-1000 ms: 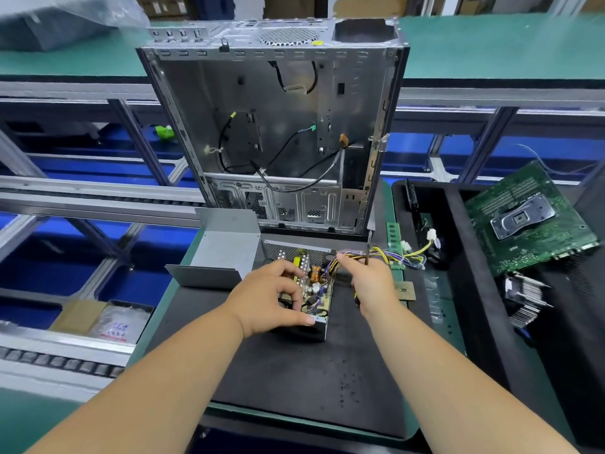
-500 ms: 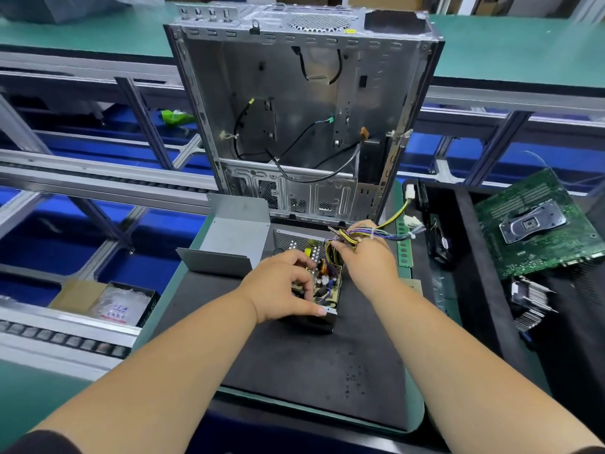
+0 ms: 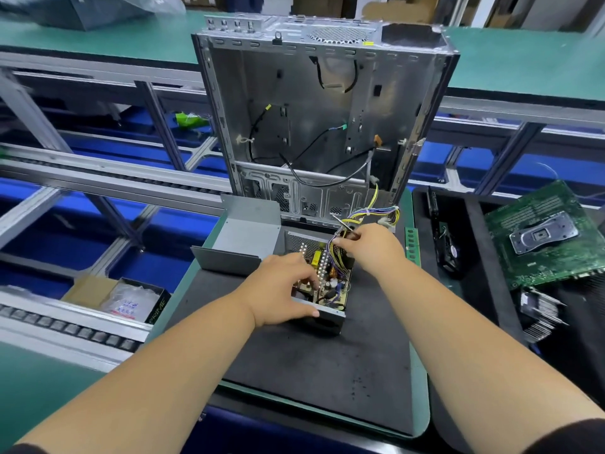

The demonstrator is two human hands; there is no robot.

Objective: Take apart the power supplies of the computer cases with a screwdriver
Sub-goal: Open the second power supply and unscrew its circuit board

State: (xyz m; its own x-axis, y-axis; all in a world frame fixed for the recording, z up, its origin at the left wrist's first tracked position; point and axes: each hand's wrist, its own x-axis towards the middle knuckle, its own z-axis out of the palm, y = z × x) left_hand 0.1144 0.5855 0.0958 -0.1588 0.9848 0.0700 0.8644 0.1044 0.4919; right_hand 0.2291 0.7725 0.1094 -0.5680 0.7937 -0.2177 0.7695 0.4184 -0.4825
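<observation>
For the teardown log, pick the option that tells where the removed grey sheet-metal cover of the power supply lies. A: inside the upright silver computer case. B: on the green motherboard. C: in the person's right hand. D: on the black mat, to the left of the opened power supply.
D: the grey sheet-metal cover lies on the black mat, left of the opened power supply that the left hand steadies.

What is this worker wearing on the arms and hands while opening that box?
Nothing on the hands: the left hand and right hand are bare, with no gloves, rings or watch in view. Both forearms are bare too. Dark sleeve edges show only at the bottom of the picture.
</observation>
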